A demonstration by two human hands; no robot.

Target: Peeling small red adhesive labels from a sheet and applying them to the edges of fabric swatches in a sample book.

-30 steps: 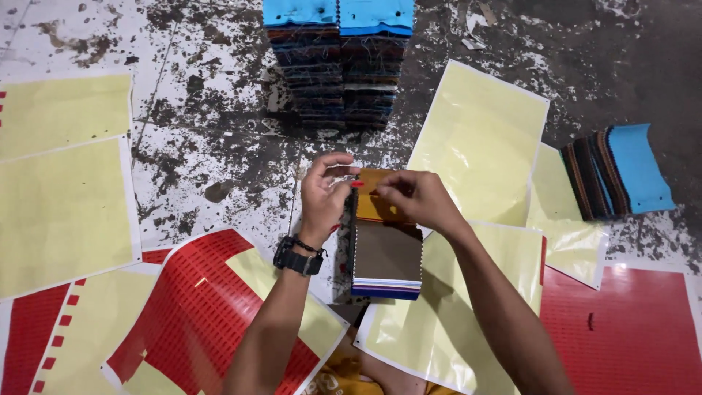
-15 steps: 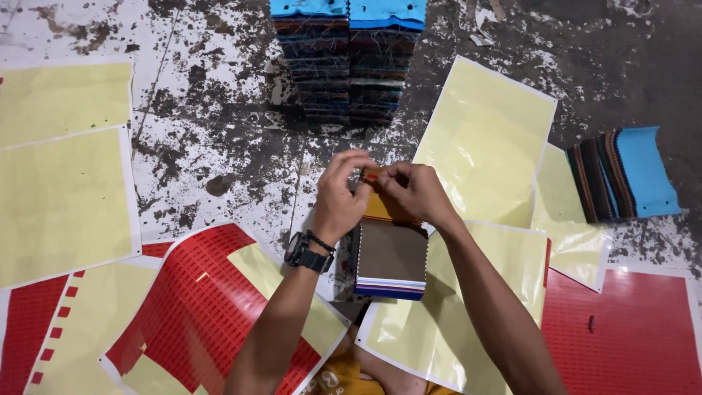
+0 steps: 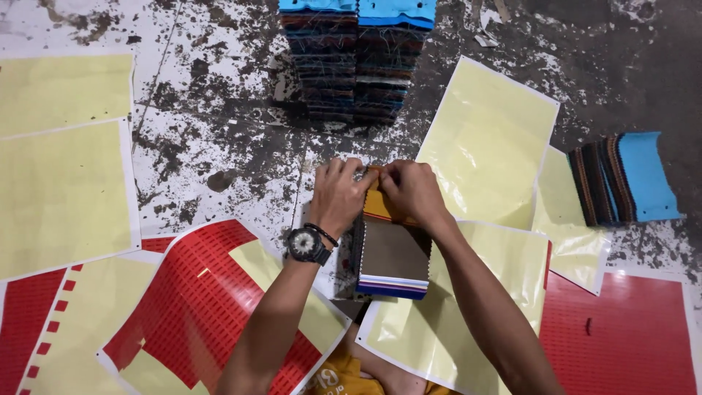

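Both hands, left hand (image 3: pixel 338 196) and right hand (image 3: pixel 411 192), pinch the far edge of the small stack of brown and orange fabric swatches (image 3: pixel 393 252) at frame centre on the floor. Looks soft, light, floppy; best gripped at that bound top edge.

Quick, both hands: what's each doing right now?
Left hand: closed, pinching the swatch bundle at its top edge.
Right hand: closed on the same edge.

Workshop floor: stained concrete (image 3: pixel 219 95), stacked fabric swatches (image 3: pixel 356 62), scattered sticker sheets (image 3: pixel 62 197).
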